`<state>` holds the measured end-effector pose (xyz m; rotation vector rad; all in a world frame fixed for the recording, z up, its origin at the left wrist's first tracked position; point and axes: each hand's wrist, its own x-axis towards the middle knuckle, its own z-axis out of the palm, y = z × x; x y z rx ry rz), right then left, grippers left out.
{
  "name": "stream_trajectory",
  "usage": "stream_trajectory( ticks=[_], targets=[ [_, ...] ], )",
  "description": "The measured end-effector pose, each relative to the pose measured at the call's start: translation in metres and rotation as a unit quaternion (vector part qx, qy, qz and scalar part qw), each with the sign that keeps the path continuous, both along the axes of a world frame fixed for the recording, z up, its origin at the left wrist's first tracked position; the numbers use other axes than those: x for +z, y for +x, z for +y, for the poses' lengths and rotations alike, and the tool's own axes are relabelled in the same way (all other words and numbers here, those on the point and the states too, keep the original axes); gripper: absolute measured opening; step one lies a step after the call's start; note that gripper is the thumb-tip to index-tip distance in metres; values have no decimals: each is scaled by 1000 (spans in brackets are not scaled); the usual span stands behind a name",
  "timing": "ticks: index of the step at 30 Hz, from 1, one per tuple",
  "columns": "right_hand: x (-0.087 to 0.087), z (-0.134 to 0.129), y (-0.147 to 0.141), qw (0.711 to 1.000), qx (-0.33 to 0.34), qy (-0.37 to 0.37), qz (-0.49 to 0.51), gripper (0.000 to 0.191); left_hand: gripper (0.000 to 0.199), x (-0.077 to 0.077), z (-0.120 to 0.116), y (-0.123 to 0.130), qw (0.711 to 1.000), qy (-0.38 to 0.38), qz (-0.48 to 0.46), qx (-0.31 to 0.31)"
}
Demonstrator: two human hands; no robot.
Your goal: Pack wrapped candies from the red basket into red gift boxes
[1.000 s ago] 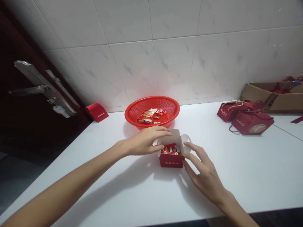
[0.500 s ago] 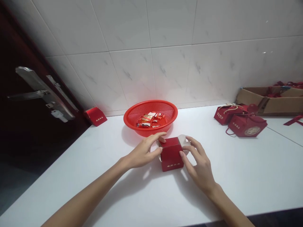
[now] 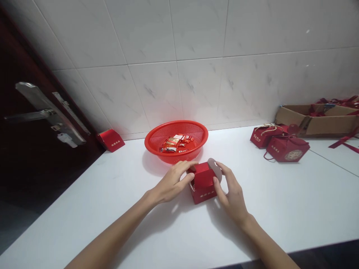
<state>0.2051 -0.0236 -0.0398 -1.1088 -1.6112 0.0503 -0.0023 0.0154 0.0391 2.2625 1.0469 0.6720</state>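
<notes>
The left hand (image 3: 177, 181) and the right hand (image 3: 233, 193) hold opposite sides of a small red cardboard box (image 3: 206, 194) on the white desk (image 3: 280, 205), just before a round red perforated plastic basket (image 3: 196, 130) containing red-wrapped sweets (image 3: 171, 143).

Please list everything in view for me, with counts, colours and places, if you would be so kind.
Table: one, white, across the foreground
Tiled wall: one, pale with grey veining, behind the table
Door: one, dark reddish-brown, left
Door handle: one, silver, on the door
Small box: one, red, centre of the table, flaps partly raised
Mesh basket: one, red, beyond the small box
Wrapped packets: several, mostly red, in the basket
Carton: one, red, far left corner
Handled boxes: two, dark red, far right
Cardboard box: one, brown, behind the handled boxes
Ribbons: several, dark red, in and by the cardboard box
Left hand: one, bare, at the small box's left side
Right hand: one, bare, at its right flap
</notes>
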Motion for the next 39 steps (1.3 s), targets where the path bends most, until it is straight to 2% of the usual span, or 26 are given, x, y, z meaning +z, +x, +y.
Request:
stream_trajectory(
  ticks=[7, 14, 19, 24, 29, 33, 39],
  targets=[
    [-1, 3, 2, 993, 29, -79, 77, 41, 40, -6, 3, 7, 999, -27, -40, 13],
    [-4, 7, 2, 995, 38, -58, 65, 37, 43, -19, 4, 11, 994, -54, -97, -18],
    [-4, 5, 2, 998, 52, -11, 36, 30, 50, -38, 4, 16, 991, 17, -129, 34],
    [-8, 3, 1, 998, 58, -25, 8, 27, 49, -52, 1, 19, 983, 30, -164, 78],
    [-13, 3, -2, 998, 53, -34, -2, 29, 44, -56, -6, 24, 979, 44, -170, 103],
    [-13, 3, -1, 998, 52, -42, -22, 32, 31, -57, -12, 25, 980, 50, -157, 110],
    [-14, 0, 3, 994, 48, -39, -85, 51, 37, -57, -12, 17, 981, 9, -162, 104]
  ],
)
